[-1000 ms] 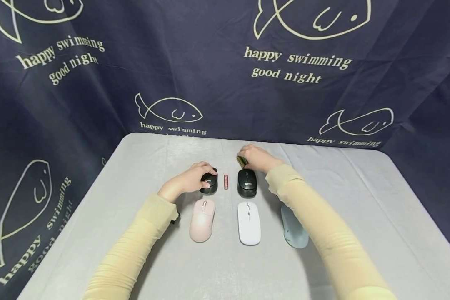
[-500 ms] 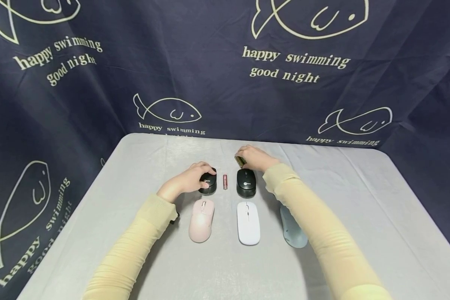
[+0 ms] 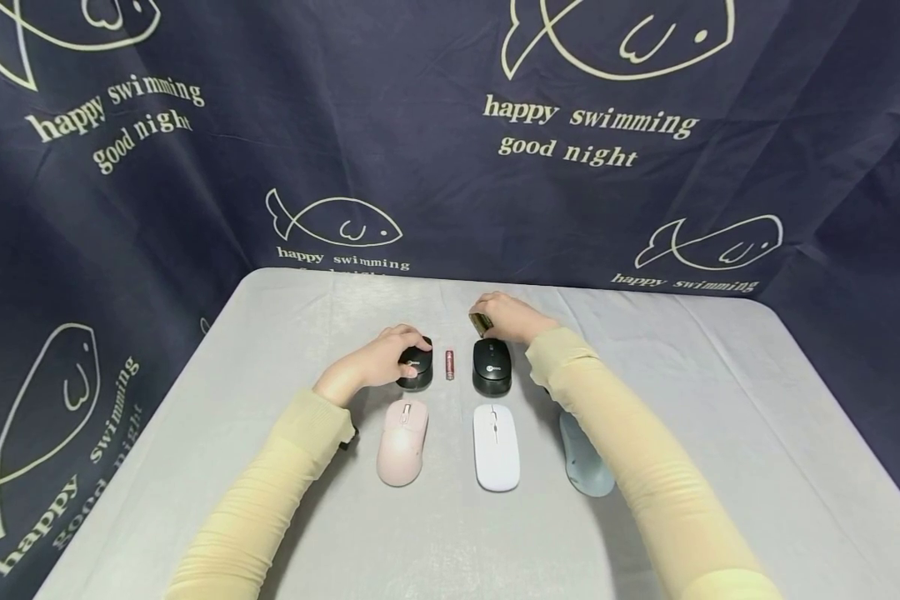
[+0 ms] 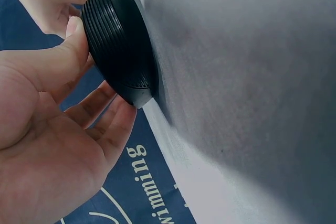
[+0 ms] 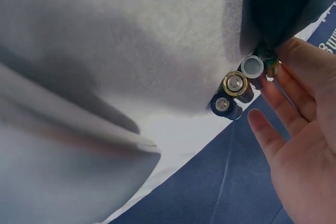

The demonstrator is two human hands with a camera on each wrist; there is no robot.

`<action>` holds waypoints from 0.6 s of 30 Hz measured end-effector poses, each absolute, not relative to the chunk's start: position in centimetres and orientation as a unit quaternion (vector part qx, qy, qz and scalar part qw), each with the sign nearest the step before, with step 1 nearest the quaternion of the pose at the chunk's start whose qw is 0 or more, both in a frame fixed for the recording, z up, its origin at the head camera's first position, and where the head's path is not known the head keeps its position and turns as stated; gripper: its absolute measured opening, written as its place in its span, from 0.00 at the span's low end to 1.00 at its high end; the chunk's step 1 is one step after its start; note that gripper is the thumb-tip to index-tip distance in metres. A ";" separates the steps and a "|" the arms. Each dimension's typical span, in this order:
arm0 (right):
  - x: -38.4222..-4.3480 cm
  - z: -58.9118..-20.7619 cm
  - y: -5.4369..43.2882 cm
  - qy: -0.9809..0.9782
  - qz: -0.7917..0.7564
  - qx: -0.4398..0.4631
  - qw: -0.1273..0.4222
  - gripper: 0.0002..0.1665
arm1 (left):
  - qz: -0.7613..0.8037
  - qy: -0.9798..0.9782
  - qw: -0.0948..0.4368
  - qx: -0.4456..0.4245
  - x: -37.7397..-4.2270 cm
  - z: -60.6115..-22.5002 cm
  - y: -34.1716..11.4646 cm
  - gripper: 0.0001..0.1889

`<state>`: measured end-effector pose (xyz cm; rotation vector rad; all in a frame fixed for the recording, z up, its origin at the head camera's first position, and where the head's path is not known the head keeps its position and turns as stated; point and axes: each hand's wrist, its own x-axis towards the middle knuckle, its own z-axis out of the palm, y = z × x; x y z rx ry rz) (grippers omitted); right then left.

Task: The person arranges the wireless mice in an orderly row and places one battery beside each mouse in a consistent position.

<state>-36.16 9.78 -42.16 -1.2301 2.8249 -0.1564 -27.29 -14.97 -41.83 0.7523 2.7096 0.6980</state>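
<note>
My left hand (image 3: 378, 357) grips a black wireless mouse (image 3: 420, 382) that rests on the table. In the left wrist view the thumb presses the ribbed side of that mouse (image 4: 113, 40), and fingertips touch its far end. Behind a second black mouse (image 3: 492, 367), my right hand (image 3: 513, 318) is at a row of several small batteries (image 3: 482, 324). In the right wrist view its thumb and a finger pinch the green battery (image 5: 270, 62) at the row's end. Gold-rimmed and blue batteries (image 5: 227, 105) lie beside it. Between the two black mice lies a red battery (image 3: 450, 365).
Nearer me lie a pink mouse (image 3: 402, 442), a white mouse (image 3: 497, 448) and a grey-blue mouse (image 3: 588, 463), partly under the right sleeve. A small dark object (image 3: 349, 439) shows beside the left sleeve. A navy curtain (image 3: 450, 125) hangs behind the table (image 3: 450, 550).
Everything in the head view has shifted very slightly left together. Both hands keep their places on the mouse and at the batteries.
</note>
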 end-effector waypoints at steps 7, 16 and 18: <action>-35.9 -41.4 10.0 0.917 -0.066 -0.392 0.033 0.28 | 0.237 0.929 0.120 0.257 -27.4 -42.1 -15.0 0.22; -35.5 -40.2 10.5 0.914 -0.087 -0.395 0.033 0.28 | 0.238 0.928 0.119 0.261 -27.3 -42.1 -14.9 0.22; -35.3 -39.9 10.7 0.915 -0.090 -0.392 0.032 0.27 | 0.238 0.928 0.118 0.262 -27.3 -42.0 -14.9 0.22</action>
